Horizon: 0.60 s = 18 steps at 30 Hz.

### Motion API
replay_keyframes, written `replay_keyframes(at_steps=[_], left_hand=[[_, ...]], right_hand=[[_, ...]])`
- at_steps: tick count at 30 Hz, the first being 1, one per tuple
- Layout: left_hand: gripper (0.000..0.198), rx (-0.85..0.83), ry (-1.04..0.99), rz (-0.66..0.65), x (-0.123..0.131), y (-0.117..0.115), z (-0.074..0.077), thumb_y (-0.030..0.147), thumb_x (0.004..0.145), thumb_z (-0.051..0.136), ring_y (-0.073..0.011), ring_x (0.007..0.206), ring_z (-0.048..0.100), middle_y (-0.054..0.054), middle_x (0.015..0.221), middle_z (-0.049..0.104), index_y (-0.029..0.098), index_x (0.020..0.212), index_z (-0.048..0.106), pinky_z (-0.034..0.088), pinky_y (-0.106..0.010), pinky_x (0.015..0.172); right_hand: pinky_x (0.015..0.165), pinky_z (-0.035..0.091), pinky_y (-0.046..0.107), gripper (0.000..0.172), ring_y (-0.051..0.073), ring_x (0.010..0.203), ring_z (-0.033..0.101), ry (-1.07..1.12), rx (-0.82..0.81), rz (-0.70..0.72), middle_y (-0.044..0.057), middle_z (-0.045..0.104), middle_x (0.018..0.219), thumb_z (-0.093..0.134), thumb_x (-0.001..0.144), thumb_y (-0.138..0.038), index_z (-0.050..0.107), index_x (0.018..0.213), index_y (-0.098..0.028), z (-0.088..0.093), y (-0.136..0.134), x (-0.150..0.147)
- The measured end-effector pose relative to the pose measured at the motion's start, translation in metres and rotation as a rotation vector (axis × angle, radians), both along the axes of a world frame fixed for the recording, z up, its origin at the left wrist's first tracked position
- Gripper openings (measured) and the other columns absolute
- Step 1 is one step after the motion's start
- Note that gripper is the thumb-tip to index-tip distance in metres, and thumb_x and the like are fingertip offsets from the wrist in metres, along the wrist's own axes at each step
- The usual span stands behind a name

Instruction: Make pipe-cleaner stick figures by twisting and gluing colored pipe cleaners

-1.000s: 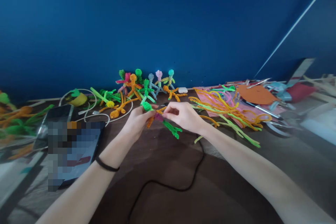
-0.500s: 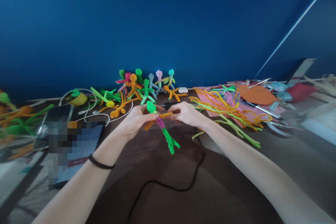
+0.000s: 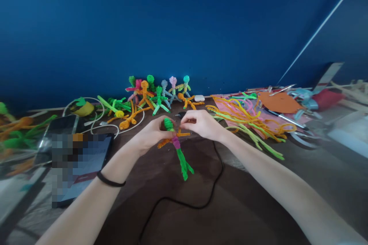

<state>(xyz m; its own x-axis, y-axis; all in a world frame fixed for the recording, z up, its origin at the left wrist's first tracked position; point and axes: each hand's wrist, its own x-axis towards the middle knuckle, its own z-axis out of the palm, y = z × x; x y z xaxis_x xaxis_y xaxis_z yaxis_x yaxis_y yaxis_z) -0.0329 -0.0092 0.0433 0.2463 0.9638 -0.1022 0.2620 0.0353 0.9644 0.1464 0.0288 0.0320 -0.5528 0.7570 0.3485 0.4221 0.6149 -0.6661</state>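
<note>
Both hands hold a small pipe-cleaner figure (image 3: 178, 149) above the dark table (image 3: 244, 206). It has a green coiled head, orange arms, a purple waist and green legs hanging down. My left hand (image 3: 151, 134) pinches the figure at the head and one orange arm. My right hand (image 3: 201, 123) is closed with fingertips at the figure's top, by the head and the other arm. A black band circles my left wrist.
Several finished pipe-cleaner figures (image 3: 159, 92) lean against the blue wall. Loose orange and green pipe cleaners (image 3: 247, 122) lie on pink paper to the right, by orange paper and tools. A tablet (image 3: 77, 160), a phone and white cables sit left. A black cable (image 3: 184, 203) crosses the table.
The figure has turned from slanting to nearly upright, legs now hanging down. Both hands shifted slightly lower, still pinching it near the head and arms.
</note>
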Motion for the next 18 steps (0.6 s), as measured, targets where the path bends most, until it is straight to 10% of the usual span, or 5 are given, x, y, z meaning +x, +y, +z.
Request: replay_keyframes(at_steps=[18], left_hand=[[0.021, 0.028, -0.082, 0.197, -0.004, 0.011, -0.01, 0.021, 0.058, 0.067, -0.0084, 0.049, 0.05, 0.005, 0.055, 0.053, 0.016, 0.071, 0.052, 0.037, -0.021, 0.048]], right_hand=[[0.057, 0.036, 0.022, 0.01, 0.008, 0.061, 0.048, 0.039, 0.036, 0.071, 0.0, 0.056, 0.069, 0.059, 0.075, -0.02, 0.063, 0.068, -0.014, 0.012, -0.013, 0.0]])
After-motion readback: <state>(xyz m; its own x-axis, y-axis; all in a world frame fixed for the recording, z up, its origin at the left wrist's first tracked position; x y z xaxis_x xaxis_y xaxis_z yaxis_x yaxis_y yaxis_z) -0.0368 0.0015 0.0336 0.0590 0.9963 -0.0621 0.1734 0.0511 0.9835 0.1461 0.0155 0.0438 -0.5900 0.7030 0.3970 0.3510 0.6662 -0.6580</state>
